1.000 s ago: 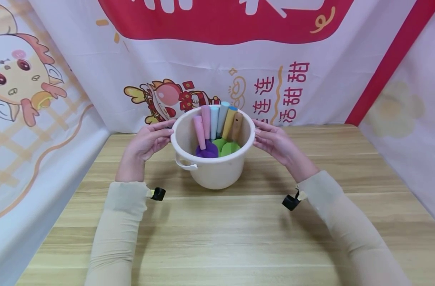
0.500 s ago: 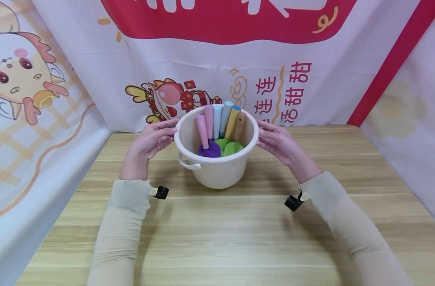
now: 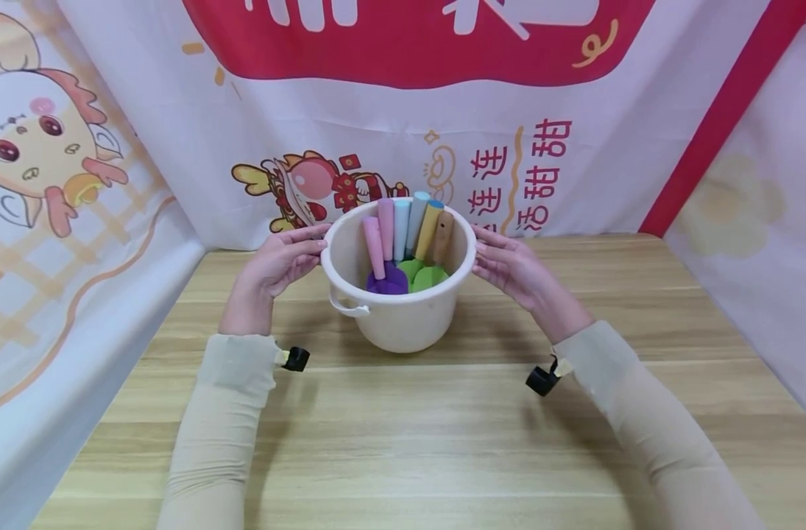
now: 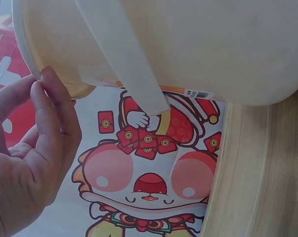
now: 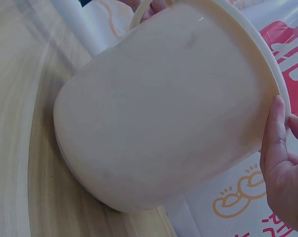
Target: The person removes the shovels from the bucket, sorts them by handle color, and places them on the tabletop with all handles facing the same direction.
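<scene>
A cream bucket point(image 3: 403, 324) stands upright on the wooden table, its white handle point(image 3: 350, 308) hanging at the front left. Inside are several tools: two pink handles point(image 3: 374, 246) above purple heads point(image 3: 388, 280), pale blue, grey-blue, yellow and brown handles point(image 3: 443, 237), and green heads point(image 3: 429, 277). My left hand point(image 3: 270, 269) pinches the left rim between thumb and fingers, as the left wrist view also shows of the hand point(image 4: 35, 143). On the opposite side my right hand point(image 3: 522, 272) pinches the right rim; in the right wrist view fingertips point(image 5: 277, 111) lie just under the rim.
Behind the bucket hangs a white cloth point(image 3: 376, 110) with red shapes and cartoon prints, reaching down to the table's back edge. More printed cloth covers the left and right sides. The wooden table point(image 3: 416, 442) extends in front. A black wrist camera point(image 3: 542, 380) hangs under the right cuff.
</scene>
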### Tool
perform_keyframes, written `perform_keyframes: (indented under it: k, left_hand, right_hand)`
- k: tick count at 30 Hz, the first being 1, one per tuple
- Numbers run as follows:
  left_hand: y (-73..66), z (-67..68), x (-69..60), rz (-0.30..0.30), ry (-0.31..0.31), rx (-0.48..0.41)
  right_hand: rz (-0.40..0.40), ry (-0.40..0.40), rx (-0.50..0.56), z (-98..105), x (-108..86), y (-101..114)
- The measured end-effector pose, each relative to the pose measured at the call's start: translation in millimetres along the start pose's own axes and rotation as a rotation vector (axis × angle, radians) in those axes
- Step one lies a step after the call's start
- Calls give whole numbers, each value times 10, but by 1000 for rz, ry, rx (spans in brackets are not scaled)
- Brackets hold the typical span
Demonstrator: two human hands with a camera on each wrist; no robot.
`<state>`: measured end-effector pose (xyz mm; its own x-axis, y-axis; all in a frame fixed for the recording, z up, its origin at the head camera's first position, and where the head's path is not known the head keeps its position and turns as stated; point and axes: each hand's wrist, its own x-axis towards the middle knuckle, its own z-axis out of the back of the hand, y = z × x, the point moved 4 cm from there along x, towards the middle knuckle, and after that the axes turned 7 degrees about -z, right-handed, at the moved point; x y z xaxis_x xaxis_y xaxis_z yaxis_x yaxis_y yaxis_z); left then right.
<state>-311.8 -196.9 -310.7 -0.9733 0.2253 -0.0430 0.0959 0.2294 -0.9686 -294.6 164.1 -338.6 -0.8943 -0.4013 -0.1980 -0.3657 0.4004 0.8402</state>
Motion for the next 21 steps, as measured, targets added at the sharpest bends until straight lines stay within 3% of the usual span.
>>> perform_keyframes:
  k: [14, 21]
  left_hand:
    - [-1, 6, -9, 3, -21, 47]
    - [-13, 1, -28, -7, -16, 140]
  right_hand:
    - [-38, 5, 49, 17, 16, -3]
    - [-23, 5, -84, 27, -14, 50]
